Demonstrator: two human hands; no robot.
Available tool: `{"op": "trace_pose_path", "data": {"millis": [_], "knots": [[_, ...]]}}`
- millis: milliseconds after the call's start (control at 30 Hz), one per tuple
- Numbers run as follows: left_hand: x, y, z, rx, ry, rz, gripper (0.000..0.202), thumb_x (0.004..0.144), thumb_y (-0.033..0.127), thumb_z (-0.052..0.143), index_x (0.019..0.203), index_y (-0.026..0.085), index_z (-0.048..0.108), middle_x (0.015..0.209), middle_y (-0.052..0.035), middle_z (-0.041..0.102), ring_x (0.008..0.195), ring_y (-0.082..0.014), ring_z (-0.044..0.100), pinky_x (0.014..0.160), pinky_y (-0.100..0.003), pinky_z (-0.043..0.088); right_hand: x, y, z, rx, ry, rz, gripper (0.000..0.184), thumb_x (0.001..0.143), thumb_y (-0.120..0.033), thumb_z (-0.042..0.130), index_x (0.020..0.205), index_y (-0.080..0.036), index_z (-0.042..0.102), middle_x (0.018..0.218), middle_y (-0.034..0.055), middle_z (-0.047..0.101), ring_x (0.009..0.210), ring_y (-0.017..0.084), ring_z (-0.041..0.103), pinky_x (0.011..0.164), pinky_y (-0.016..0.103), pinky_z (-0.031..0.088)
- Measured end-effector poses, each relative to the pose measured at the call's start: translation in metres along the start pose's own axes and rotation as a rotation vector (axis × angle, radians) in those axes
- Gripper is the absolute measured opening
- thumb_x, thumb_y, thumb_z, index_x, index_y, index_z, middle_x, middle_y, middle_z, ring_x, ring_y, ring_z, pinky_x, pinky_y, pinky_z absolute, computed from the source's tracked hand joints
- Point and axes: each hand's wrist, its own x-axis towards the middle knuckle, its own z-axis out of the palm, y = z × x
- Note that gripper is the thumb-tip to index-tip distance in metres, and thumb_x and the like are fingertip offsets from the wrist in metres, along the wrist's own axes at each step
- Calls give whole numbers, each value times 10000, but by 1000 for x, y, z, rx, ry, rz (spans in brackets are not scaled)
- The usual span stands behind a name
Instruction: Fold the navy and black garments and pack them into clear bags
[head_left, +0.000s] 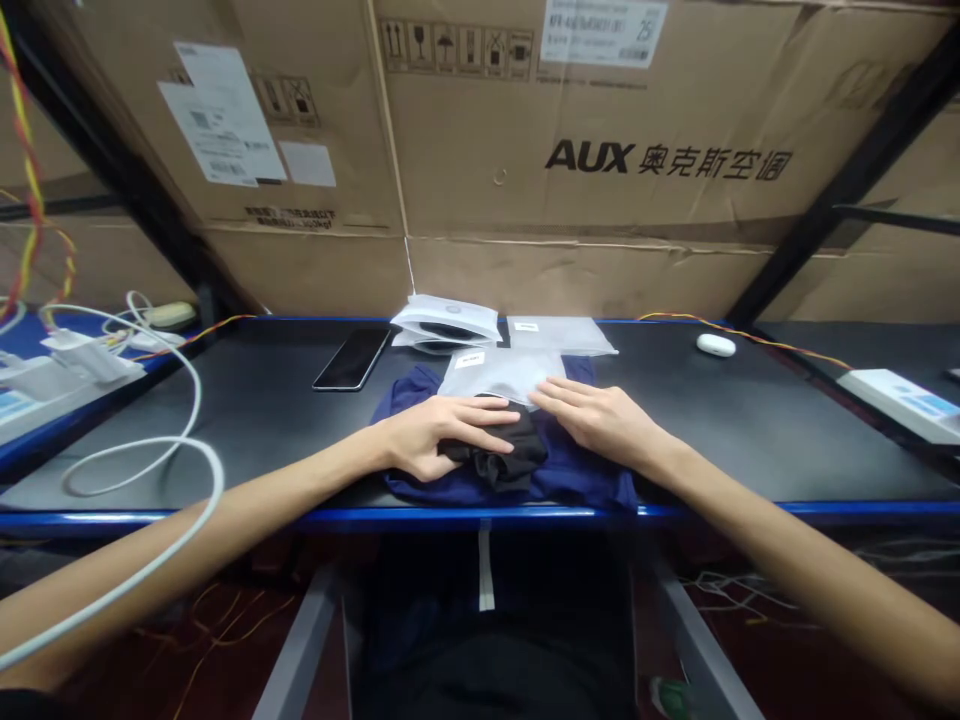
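A folded black garment (pixel 510 455) lies bunched near the table's front edge, on a dark blue cloth (pixel 592 470). My left hand (pixel 454 430) grips it from the left, fingers across its top. Just behind it is a frosted white plastic bag (pixel 499 373) with a small label, its near edge meeting the garment. My right hand (pixel 592 415) has its fingertips on the bag's near right corner; its thumb is hidden. Whether the garment reaches inside the bag, I cannot tell.
Behind lie a stack of frosted bags (pixel 448 318) and another labelled bag (pixel 559 335). A phone (pixel 352 360) is at left, a white earbud case (pixel 715 345) at right. Power strips (pixel 904 400) and a white cable (pixel 199 400) flank the table; cardboard boxes (pixel 480 200) stand behind.
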Motion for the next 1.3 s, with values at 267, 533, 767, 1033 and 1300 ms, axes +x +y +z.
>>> {"op": "trace_pose_path", "data": {"millis": [267,533,767,1033,1300], "knots": [[-1,-2,2,21,-3,47,744,639,60,491,1341,227,672,1557,-45,470,1493,-295,377,1199,-489,403,5,34,-7,-17,82,130,442,903,13,447,1213,-162,710,1271,118,729,1170,244,696,951,376,612],[0,-3,3,-7,24,51,747,610,86,488,1313,235,691,1543,-41,493,1478,-299,404,1195,-501,403,-2,64,2,-40,237,179,311,918,-75,509,1079,-174,757,1168,93,774,1034,229,751,854,320,618],[1,-4,5,-26,76,80,699,612,82,495,1256,227,726,1496,-58,549,1444,-297,456,1172,-489,433,-1,69,6,-22,281,409,232,896,-171,557,897,-236,779,960,23,812,878,221,777,767,316,612],[-2,-6,8,-8,93,89,700,606,89,489,1247,229,731,1473,-71,576,1429,-303,477,1159,-498,444,1,57,5,-144,326,348,252,950,-157,517,888,-195,758,989,88,806,941,230,767,769,302,593],[-3,-5,8,-15,173,118,678,620,78,484,1234,218,735,1430,-85,615,1404,-295,510,1146,-492,463,-4,45,-1,-182,328,302,250,967,-141,510,947,-201,752,1055,80,799,1047,235,748,848,308,594]]}}
